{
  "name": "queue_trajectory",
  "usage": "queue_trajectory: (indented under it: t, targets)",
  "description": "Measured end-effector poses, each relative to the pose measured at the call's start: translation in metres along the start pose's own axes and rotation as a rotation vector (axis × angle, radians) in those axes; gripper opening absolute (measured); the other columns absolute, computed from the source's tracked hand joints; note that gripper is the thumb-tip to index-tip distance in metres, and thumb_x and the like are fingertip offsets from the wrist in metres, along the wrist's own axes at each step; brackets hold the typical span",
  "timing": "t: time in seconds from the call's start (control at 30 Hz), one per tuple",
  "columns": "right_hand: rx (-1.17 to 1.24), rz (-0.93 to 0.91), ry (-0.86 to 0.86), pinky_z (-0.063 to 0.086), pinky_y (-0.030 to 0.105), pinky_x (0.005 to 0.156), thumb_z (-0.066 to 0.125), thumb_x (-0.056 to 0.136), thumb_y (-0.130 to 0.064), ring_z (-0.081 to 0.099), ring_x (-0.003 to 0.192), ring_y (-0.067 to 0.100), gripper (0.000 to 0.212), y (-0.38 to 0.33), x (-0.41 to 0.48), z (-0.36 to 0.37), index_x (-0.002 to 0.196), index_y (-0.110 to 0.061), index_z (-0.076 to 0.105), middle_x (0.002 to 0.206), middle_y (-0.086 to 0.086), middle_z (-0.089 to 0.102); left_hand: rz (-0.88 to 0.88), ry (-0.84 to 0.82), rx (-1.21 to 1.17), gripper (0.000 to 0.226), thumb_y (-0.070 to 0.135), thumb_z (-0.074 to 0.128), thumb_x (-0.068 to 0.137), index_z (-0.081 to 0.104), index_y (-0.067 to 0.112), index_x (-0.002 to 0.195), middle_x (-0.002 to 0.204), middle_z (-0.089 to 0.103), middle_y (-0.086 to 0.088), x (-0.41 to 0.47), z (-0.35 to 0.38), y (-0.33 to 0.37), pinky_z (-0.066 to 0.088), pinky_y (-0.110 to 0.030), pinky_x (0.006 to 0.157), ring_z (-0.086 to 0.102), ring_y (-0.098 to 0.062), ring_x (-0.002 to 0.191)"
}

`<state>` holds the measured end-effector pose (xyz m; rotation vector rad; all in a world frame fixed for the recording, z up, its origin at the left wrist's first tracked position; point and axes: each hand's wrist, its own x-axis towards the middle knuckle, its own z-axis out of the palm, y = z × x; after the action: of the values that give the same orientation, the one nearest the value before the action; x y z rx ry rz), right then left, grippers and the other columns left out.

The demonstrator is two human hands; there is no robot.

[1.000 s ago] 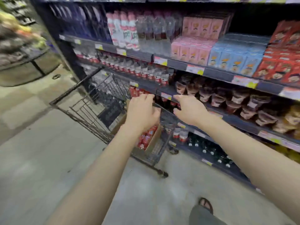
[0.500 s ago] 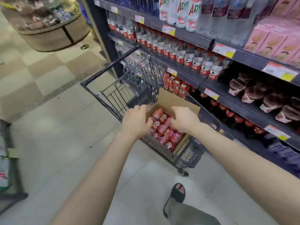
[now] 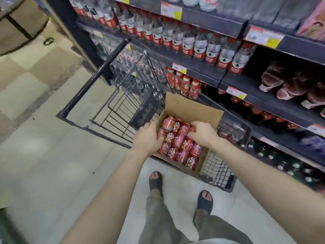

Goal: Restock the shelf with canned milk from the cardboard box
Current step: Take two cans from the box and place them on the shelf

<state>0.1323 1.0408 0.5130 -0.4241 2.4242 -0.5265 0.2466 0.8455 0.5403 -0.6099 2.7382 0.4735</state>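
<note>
An open cardboard box (image 3: 194,107) sits in the near end of a black wire cart (image 3: 112,95). It is packed with several red milk cans (image 3: 179,144) lying in rows. My left hand (image 3: 146,138) is at the box's left side, its fingers curled down around a can in the left column. My right hand (image 3: 203,132) is over the back right corner of the box, its fingers curled round a can there. Matching red cans (image 3: 186,85) stand on the dark shelf (image 3: 207,77) just behind the cart.
Clear bottles with red labels (image 3: 179,41) fill the shelf above; dark pouches (image 3: 290,83) lie to the right. Dark bottles (image 3: 263,117) stand on a lower shelf. My sandalled feet (image 3: 155,182) are on the pale tiled floor next to the cart. A round display bin (image 3: 19,27) stands far left.
The view dropped from the shelves to the cart. Both hands came down from in front of the shelf into the cardboard box and closed on cans.
</note>
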Motion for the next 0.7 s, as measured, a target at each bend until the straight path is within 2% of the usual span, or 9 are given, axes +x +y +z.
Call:
queue_trajectory:
  t: [0.07, 0.13, 0.3, 0.47, 0.53, 0.6, 0.63, 0.7]
  targets:
    - [0.067, 0.107, 0.008, 0.054, 0.039, 0.094, 0.060, 0.093, -0.025, 0.065, 0.112, 0.030, 0.043, 0.004, 0.011, 0.004, 0.134, -0.010, 0.060, 0.131, 0.012, 0.066, 0.064, -0.042, 0.005, 0.051, 0.040, 0.054, 0.097, 0.047, 0.015, 0.140, 0.131, 0.062, -0.015, 0.030, 0.007, -0.010, 0.051, -0.046, 0.096, 0.061, -0.038, 0.117]
    - [0.146, 0.235, 0.022, 0.054, 0.038, 0.094, 0.061, 0.094, -0.026, 0.067, 0.108, 0.030, 0.045, 0.010, 0.019, 0.007, 0.136, -0.009, 0.059, 0.130, 0.013, 0.066, 0.125, -0.084, 0.003, 0.049, 0.043, 0.056, 0.096, 0.047, 0.016, 0.136, 0.126, 0.064, -0.014, 0.059, 0.013, -0.016, 0.053, -0.046, 0.092, 0.063, -0.038, 0.112]
    - [0.324, 0.478, 0.112, 0.051, 0.033, 0.099, 0.065, 0.094, -0.031, 0.064, 0.116, 0.025, 0.054, 0.022, 0.035, 0.020, 0.142, -0.012, 0.053, 0.137, 0.008, 0.063, 0.202, -0.237, -0.035, 0.059, 0.046, 0.055, 0.095, 0.042, 0.020, 0.146, 0.129, 0.066, -0.010, 0.129, 0.026, -0.027, 0.055, -0.049, 0.094, 0.066, -0.033, 0.110]
    - [0.459, 0.609, 0.162, 0.051, 0.042, 0.103, 0.066, 0.095, -0.030, 0.063, 0.118, 0.026, 0.047, 0.038, 0.059, 0.048, 0.137, -0.011, 0.059, 0.136, 0.009, 0.063, 0.201, -0.328, -0.046, 0.063, 0.046, 0.054, 0.097, 0.038, 0.019, 0.152, 0.134, 0.062, -0.012, 0.180, 0.056, -0.041, 0.055, -0.052, 0.096, 0.065, -0.035, 0.115]
    - [0.593, 0.685, 0.198, 0.053, 0.034, 0.094, 0.068, 0.094, -0.023, 0.062, 0.111, 0.022, 0.045, 0.049, 0.072, 0.059, 0.135, -0.008, 0.060, 0.135, 0.009, 0.062, 0.202, -0.357, -0.042, 0.063, 0.041, 0.057, 0.098, 0.038, 0.017, 0.152, 0.138, 0.059, -0.014, 0.199, 0.071, -0.045, 0.052, -0.050, 0.101, 0.061, -0.036, 0.120]
    - [0.685, 0.756, 0.192, 0.049, 0.024, 0.071, 0.068, 0.094, -0.019, 0.059, 0.101, 0.018, 0.044, 0.064, 0.085, 0.071, 0.136, -0.007, 0.059, 0.130, 0.010, 0.063, 0.169, -0.400, -0.080, 0.062, 0.039, 0.060, 0.098, 0.039, 0.016, 0.151, 0.139, 0.058, -0.016, 0.216, 0.089, -0.049, 0.049, -0.046, 0.104, 0.060, -0.037, 0.123]
    - [0.702, 0.782, 0.188, 0.046, 0.022, 0.065, 0.069, 0.094, -0.019, 0.060, 0.099, 0.018, 0.045, 0.073, 0.093, 0.078, 0.136, -0.007, 0.058, 0.129, 0.010, 0.064, 0.145, -0.415, -0.102, 0.063, 0.039, 0.061, 0.098, 0.040, 0.015, 0.152, 0.140, 0.058, -0.016, 0.224, 0.099, -0.051, 0.049, -0.044, 0.105, 0.060, -0.036, 0.124]
    - [0.723, 0.812, 0.199, 0.048, 0.024, 0.075, 0.071, 0.093, -0.019, 0.062, 0.105, 0.023, 0.047, 0.092, 0.114, 0.092, 0.136, -0.005, 0.057, 0.131, 0.013, 0.064, 0.111, -0.429, -0.148, 0.063, 0.039, 0.063, 0.097, 0.041, 0.014, 0.151, 0.140, 0.058, -0.015, 0.241, 0.118, -0.052, 0.050, -0.042, 0.105, 0.063, -0.035, 0.120]
